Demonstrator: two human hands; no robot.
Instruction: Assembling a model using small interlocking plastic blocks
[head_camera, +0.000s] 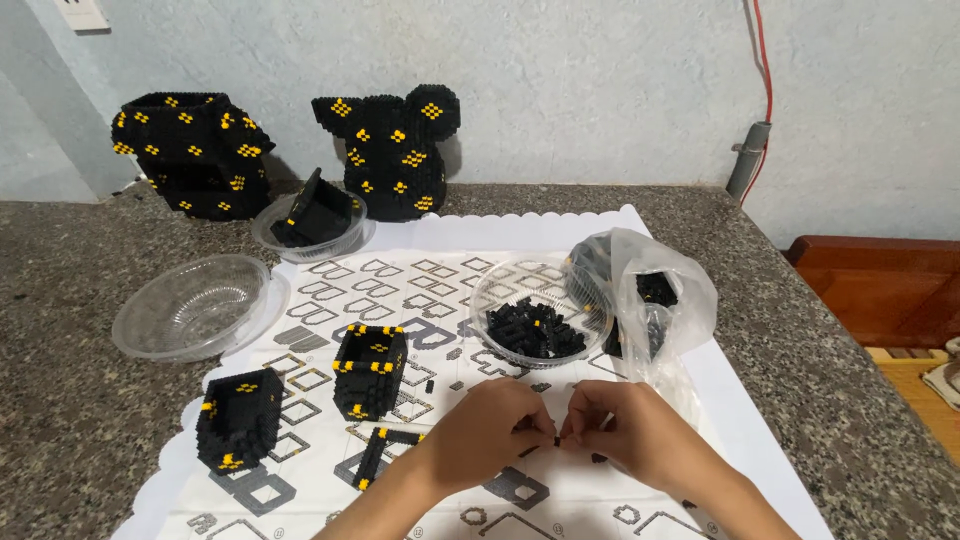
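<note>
My left hand (490, 425) and my right hand (628, 425) meet fingertip to fingertip low over a printed instruction sheet (440, 290). Between them they pinch a tiny black brick piece (550, 440); which hand bears it more I cannot tell. A clear bowl of small black bricks (535, 325) stands just beyond my hands. Left of them sit a hollow black-and-yellow block section (370, 370), another one (238, 418) nearer the sheet's edge, and a flat angled strip (378, 452).
An empty clear bowl (190, 305) lies at the left. A plastic bag of black bricks (640, 290) sits at the right. By the wall stand two large black-and-yellow brick builds (190, 150) (395, 150) and a bowl holding another piece (315, 220). The granite counter ends right.
</note>
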